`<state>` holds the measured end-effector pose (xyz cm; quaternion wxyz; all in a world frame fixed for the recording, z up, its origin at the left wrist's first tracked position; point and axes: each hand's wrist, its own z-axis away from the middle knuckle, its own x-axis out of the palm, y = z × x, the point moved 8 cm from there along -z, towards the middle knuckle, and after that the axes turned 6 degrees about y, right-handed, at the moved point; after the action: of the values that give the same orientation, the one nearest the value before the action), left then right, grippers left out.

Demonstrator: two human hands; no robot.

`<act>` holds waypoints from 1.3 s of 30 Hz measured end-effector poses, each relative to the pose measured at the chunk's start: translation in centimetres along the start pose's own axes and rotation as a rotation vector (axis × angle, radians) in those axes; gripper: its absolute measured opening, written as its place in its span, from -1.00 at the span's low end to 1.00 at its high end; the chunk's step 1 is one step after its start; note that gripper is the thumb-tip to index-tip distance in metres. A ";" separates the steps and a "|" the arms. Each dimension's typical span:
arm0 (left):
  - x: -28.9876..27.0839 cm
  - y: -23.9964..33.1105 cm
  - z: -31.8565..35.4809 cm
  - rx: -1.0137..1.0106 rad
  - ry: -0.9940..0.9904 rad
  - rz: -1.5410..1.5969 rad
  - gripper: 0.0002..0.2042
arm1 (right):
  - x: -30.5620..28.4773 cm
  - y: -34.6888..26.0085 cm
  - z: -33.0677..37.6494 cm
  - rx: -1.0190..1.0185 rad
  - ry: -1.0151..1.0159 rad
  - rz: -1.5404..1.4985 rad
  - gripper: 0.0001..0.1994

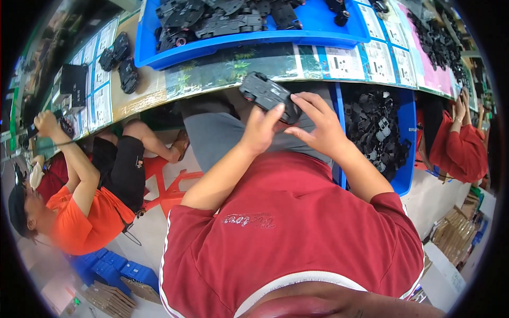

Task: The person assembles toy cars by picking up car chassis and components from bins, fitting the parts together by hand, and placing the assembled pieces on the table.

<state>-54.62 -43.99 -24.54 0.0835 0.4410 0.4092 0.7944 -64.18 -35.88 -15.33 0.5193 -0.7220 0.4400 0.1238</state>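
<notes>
A black toy car chassis [268, 91] is held up just in front of the table's near edge, above my lap. It is tilted, its far-left end raised over the edge. My left hand [259, 131] grips its near side, the thumb lying against the body. My right hand [322, 124] closes round its right end, with the fingertips on top and the thumb below. The palms hide part of that end. Directly beyond, on the table, stands a blue tray [254, 40] with several similar black car parts [228, 21].
A blue bin [407, 143] of small black parts stands right of my lap. Several black car pieces [127, 74] lie on the table's left. A co-worker in orange [90, 222] sits left by a red stool [164, 183]; another person in red [460, 153] works at far right.
</notes>
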 end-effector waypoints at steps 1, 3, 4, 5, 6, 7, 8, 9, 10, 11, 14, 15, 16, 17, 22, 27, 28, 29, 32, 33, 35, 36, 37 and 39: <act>-1.4 1.4 0.6 0.047 0.059 0.027 -0.65 | 0.6 -0.2 -0.4 0.002 -0.008 -0.011 -0.41; -4.5 4.3 1.6 0.123 0.139 0.044 -0.67 | 1.9 0.1 -0.4 0.037 -0.007 0.008 -0.52; -5.8 6.3 2.5 0.198 0.179 -0.021 -0.67 | 3.2 1.4 0.0 0.028 -0.019 -0.003 -0.52; -7.5 8.1 3.3 0.262 0.245 -0.077 -0.66 | 4.6 3.7 0.8 0.031 -0.024 0.090 -0.56; -9.2 9.8 4.2 0.324 0.310 -0.132 -0.65 | 5.9 6.4 1.8 0.034 -0.027 0.185 -0.60; -10.6 11.8 5.2 0.369 0.403 -0.218 -0.63 | 7.3 10.3 3.5 0.074 -0.043 0.302 -0.65; -11.8 13.9 6.1 0.409 0.493 -0.306 -0.60 | 8.1 13.4 4.8 0.116 -0.054 0.422 -0.70; -13.5 15.9 7.3 0.466 0.588 -0.348 -0.58 | 8.7 14.1 4.5 0.101 -0.065 0.414 -0.70; -15.1 17.9 8.3 0.523 0.678 -0.388 -0.56 | 8.5 16.1 4.2 0.273 -0.035 0.358 -0.71; -16.4 20.0 9.1 0.562 0.726 -0.460 -0.56 | 8.5 17.6 4.3 0.451 -0.003 0.299 -0.73; -22.4 24.8 11.0 0.537 0.899 -0.583 -0.58 | 10.2 17.4 4.0 0.379 -0.154 0.485 -0.72; -24.5 26.2 11.1 0.534 0.906 -0.579 -0.61 | 10.5 17.6 3.7 0.374 -0.146 0.487 -0.72; -26.6 27.5 11.0 0.529 0.911 -0.575 -0.64 | 10.9 17.7 3.7 0.350 -0.129 0.510 -0.71; -28.7 28.5 10.6 0.496 0.905 -0.559 -0.62 | 11.0 17.6 3.7 0.329 -0.113 0.533 -0.70; -35.0 31.3 7.5 0.492 0.949 -0.484 -0.50 | 11.0 17.1 3.9 0.327 -0.115 0.514 -0.71; -33.7 30.1 5.9 0.513 1.003 -0.524 -0.57 | 9.4 17.1 4.7 0.380 -0.108 0.499 -0.73; -33.3 29.1 6.0 0.502 0.983 -0.531 -0.57 | 8.9 16.8 4.7 0.380 -0.092 0.479 -0.74; -33.3 28.7 6.9 0.627 1.114 -0.651 -0.60 | 8.5 16.8 4.6 0.381 -0.069 0.466 -0.75; -30.3 24.0 8.8 1.010 1.361 -1.090 -0.69 | 8.1 16.5 5.2 0.272 0.015 0.464 -0.76; -28.4 20.9 8.2 1.034 1.290 -1.025 -0.72 | 7.8 16.6 5.4 0.271 0.018 0.381 -0.78; -25.7 14.6 7.2 0.971 1.149 -0.986 -0.80 | 7.2 15.5 4.7 0.412 0.025 0.073 -0.83; -25.9 11.4 6.4 0.884 1.072 -1.008 -0.83 | 6.2 13.7 3.5 0.413 0.020 -0.003 -0.85; -25.7 8.2 5.1 0.752 0.925 -1.303 -0.84 | 4.8 12.1 2.2 0.375 0.035 -0.034 -0.86; -24.7 5.6 3.2 0.603 0.745 -1.574 -0.84 | 1.0 8.9 -0.4 0.316 0.065 -0.043 -0.85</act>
<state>-36.12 -57.99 -35.18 0.3441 -0.2458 0.7814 0.4590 -70.47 -37.41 -21.50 0.6145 -0.6441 0.4551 0.0185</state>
